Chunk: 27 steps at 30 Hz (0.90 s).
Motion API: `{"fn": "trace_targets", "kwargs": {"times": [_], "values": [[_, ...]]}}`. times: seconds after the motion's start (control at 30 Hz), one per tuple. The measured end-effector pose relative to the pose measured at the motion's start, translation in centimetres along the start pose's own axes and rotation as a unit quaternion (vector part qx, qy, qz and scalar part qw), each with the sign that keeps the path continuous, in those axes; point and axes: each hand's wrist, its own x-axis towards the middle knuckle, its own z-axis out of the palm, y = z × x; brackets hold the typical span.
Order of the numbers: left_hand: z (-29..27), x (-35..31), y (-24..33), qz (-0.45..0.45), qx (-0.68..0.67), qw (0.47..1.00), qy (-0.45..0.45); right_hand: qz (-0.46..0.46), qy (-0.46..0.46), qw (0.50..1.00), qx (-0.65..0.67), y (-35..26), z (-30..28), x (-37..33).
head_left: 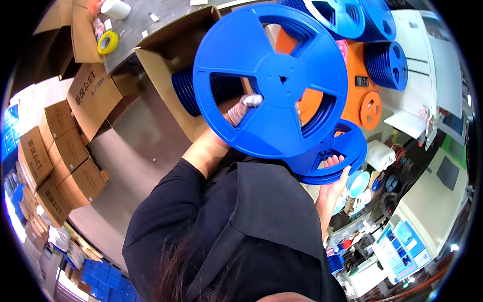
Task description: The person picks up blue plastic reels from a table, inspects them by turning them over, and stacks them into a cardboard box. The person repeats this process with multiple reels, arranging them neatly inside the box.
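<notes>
A large blue plastic reel [274, 121] faces me in front of my chest, with cut-out windows and a small centre hole. My left hand [240, 111] grips it, its wrapped fingers coming through the left window. Below and to the right, my right hand [334, 185] supports a few more blue reels [354, 146] by their lower rim, the fingers reaching into a window. The large reel overlaps these lower ones and hides where they meet. An open cardboard carton [160, 93] on the left contains a row of blue reels [185, 93], partly covered by the large reel.
Blue reels [386, 65] stand on an orange surface [355, 103] at the right, near a small orange reel [371, 110]. Yellow tape [107, 43] lies on a grey table [151, 17] at far left. Stacked cartons [65, 146] stand left; a white machine [415, 50] is at right.
</notes>
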Motion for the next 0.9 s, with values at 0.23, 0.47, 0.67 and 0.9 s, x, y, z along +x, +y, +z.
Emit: {"fn": "trace_targets", "kwargs": {"times": [0.23,0.47,0.67,0.9], "values": [[-2.4,-0.4,0.8,-0.006,-0.012,1.0,0.007,0.028,0.034,0.998,-0.036,-0.4,2.2,0.8],[-4.0,-0.3,0.9,-0.028,-0.034,0.999,0.01,0.03,0.003,0.998,-0.05,-0.3,3.3,1.2],[-4.9,-0.2,1.1,-0.038,-0.048,0.998,-0.007,0.037,0.034,0.998,-0.047,-0.2,4.4,1.3],[-6.3,0.5,3.3,0.028,-0.107,0.99,-0.089,0.056,0.038,0.996,-0.06,-0.5,5.5,2.3]]}}
